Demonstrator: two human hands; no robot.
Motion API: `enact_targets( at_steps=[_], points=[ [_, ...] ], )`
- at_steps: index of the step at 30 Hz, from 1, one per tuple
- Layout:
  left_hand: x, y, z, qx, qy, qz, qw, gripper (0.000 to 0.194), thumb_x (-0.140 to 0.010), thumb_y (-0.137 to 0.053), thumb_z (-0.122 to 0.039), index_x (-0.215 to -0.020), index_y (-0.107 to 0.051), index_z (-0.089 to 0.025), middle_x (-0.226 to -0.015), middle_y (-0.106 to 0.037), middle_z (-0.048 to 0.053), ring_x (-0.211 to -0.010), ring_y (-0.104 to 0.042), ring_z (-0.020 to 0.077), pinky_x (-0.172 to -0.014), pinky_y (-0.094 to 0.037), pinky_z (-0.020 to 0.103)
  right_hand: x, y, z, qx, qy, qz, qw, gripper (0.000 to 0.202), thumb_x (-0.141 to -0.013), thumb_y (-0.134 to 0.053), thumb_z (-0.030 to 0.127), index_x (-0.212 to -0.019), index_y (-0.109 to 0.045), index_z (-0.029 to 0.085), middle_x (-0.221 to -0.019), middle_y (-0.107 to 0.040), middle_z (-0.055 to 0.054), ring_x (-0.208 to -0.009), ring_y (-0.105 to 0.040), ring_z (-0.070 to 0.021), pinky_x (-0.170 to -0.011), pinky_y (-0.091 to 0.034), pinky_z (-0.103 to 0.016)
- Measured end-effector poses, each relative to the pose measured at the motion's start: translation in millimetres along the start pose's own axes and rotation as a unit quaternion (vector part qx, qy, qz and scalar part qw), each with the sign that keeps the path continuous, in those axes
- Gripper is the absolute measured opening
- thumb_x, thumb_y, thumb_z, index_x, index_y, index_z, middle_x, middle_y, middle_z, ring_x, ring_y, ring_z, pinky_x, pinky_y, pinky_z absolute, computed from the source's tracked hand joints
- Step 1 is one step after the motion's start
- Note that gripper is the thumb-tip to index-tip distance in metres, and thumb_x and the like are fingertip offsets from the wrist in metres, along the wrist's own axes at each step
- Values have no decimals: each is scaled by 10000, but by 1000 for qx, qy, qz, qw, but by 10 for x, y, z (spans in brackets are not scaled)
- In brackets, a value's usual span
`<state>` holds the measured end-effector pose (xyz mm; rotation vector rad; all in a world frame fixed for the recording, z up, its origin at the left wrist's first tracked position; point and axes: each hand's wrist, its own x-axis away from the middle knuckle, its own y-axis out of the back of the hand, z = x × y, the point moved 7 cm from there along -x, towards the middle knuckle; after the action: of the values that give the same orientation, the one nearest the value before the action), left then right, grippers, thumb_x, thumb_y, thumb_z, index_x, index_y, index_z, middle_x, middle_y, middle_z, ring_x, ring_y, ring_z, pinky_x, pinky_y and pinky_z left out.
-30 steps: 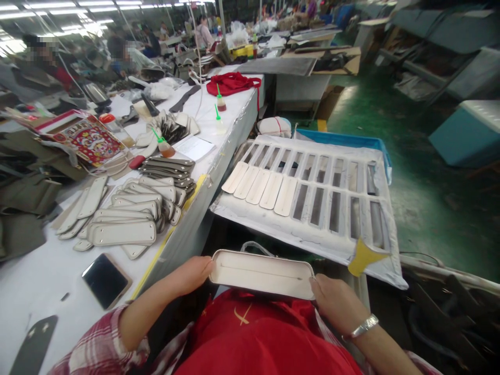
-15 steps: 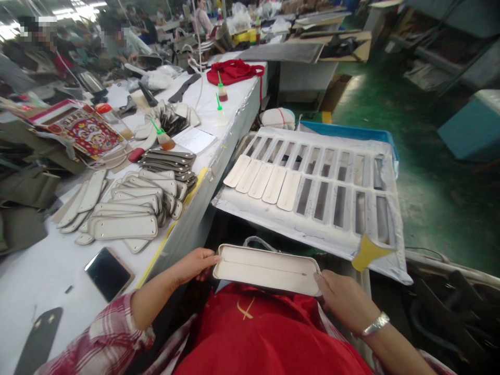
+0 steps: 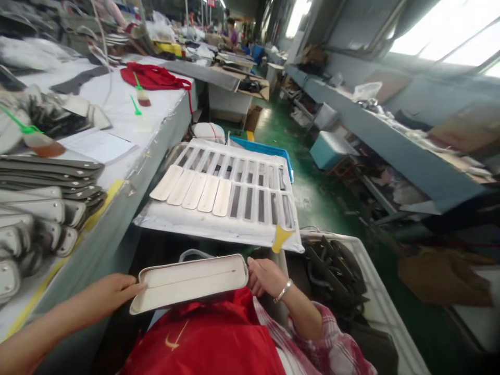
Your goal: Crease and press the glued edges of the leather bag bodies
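Observation:
A long cream panel (image 3: 191, 281) with rounded corners, a raised rim and a thin line along its middle lies across my lap. My left hand (image 3: 117, 292) grips its left end, thumb on top, the other fingers mostly hidden. At the right end, my right hand (image 3: 267, 276) is closed with thumb and forefinger at the rim. Behind the panel a pale loop (image 3: 195, 253) shows. Beyond it lies a white slotted rack (image 3: 203, 224), with several cream strips (image 3: 194, 191) side by side on its left half.
On the left table are stacked dark strips (image 3: 47, 174), grey-white strips (image 3: 31, 208), a glue bottle (image 3: 41, 143) and a red cloth (image 3: 152, 75). A yellow piece (image 3: 282, 238) sits at the rack's front corner. Right of me stands a white crate (image 3: 385, 291) with dark pieces.
The camera has turned right, so the table and rack appear further left. The panel is now tilted, its right end higher. My right hand has shifted to the panel's upper right corner.

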<state>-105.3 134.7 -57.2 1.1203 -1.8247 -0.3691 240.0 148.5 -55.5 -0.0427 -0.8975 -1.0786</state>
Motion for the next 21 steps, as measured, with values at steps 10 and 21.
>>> enact_targets(
  at_steps=[10, 21],
  points=[
    [66, -925, -1835, -238, -386, -38, 890, 477, -792, -461, -283, -1255, -437, -175, -1351, -408, 117, -1023, -528, 283, -855, -435, 404, 121, -48, 466, 427, 114, -113, 890, 298, -837, -380, 229, -707, -619, 109, -728, -664, -133, -736, -640, -210, -656, -447, -275],
    [-15, -1017, -1836, -282, -349, -5, 894, 515, -785, -488, -371, -1255, -441, -166, -1360, -403, 101, -971, -579, 277, -782, -498, 405, -111, -136, 60, -11, 2, 175, 985, 234, -894, -307, 293, -735, -417, 162, -622, -635, -38, -469, -596, -121, -469, -470, -222]
  ],
)
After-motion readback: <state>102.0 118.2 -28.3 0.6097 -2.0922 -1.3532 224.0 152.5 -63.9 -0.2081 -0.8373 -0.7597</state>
